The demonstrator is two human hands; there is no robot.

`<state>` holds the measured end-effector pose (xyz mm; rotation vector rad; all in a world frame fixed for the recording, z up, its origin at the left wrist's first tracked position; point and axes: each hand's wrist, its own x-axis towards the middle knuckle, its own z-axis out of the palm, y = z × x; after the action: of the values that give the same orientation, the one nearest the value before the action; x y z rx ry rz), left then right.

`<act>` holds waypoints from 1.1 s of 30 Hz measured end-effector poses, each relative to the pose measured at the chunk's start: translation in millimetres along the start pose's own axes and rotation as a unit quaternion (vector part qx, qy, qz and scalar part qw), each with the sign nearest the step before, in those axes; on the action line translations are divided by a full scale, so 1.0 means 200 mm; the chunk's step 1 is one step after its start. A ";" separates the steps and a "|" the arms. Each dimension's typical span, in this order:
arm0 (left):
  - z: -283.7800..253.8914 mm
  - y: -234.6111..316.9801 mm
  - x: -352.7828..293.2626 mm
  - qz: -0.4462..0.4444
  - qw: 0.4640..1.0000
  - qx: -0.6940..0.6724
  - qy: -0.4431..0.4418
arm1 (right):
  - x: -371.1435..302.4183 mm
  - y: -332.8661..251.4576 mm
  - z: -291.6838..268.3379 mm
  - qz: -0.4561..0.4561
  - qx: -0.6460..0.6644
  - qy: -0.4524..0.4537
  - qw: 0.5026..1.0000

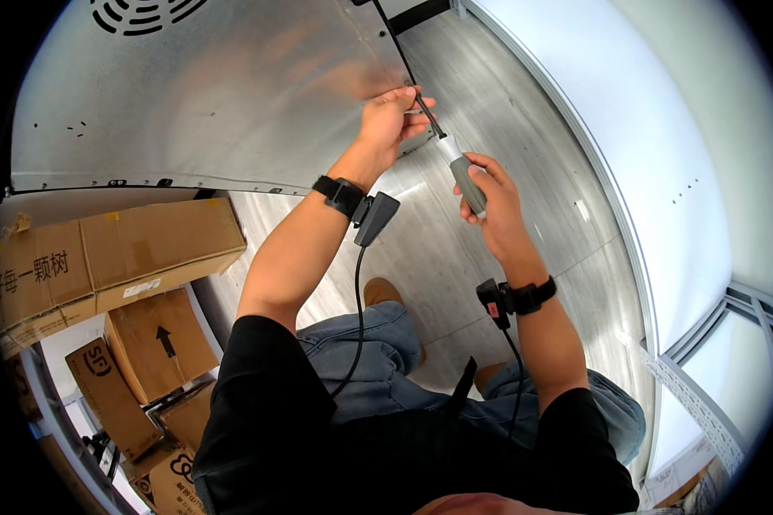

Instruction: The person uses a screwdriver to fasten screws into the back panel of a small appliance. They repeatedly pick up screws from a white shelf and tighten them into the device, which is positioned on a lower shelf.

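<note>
A screwdriver (468,178) with a grey handle and a long dark shaft slants up and left to the edge of a large silver metal panel (232,103). Around its handle, my right hand (496,193) is closed, thumb along the side. My left hand (388,127) steadies the shaft near the tip, thumb and fingers on either side of it, right at the panel's edge. The tip meets the dark edge strip there; any screw under it is too small to make out or hidden by my fingers.
Cardboard boxes (159,245) are stacked at the left, below the panel. A white curved wall panel (610,129) runs along the right, with a perforated metal frame (696,403) lower down. Both wrists wear black straps with cabled devices (376,219). Grey wood-look floor (451,296) lies between.
</note>
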<state>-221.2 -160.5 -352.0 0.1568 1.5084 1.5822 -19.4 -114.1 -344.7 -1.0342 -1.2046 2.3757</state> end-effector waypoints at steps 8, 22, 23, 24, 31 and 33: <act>0.01 0.01 -0.02 0.009 0.999 -0.036 0.008 | 0.01 -0.03 0.00 0.023 0.013 -0.002 1.000; 0.16 -0.06 0.03 0.031 0.997 -0.045 0.061 | 0.12 0.17 -0.11 -0.123 -0.369 0.105 0.915; 0.18 -0.06 0.04 0.036 0.997 -0.049 0.057 | 0.14 0.17 -0.13 -0.131 -0.375 0.095 0.913; 0.18 -0.07 0.04 0.033 0.997 -0.048 0.054 | 0.15 0.18 -0.16 -0.138 -0.382 0.084 0.910; 0.18 -0.08 0.04 0.052 0.997 -0.032 0.055 | 0.18 0.04 -0.21 0.115 0.058 -0.134 0.983; 0.18 -0.09 0.03 0.056 0.996 -0.042 0.058 | 0.24 0.14 -0.27 0.085 0.072 -0.150 0.982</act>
<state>-191.5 -133.3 -360.8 0.1039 1.5411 1.7670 -14.1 -74.5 -411.0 -0.7815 -1.0514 2.7851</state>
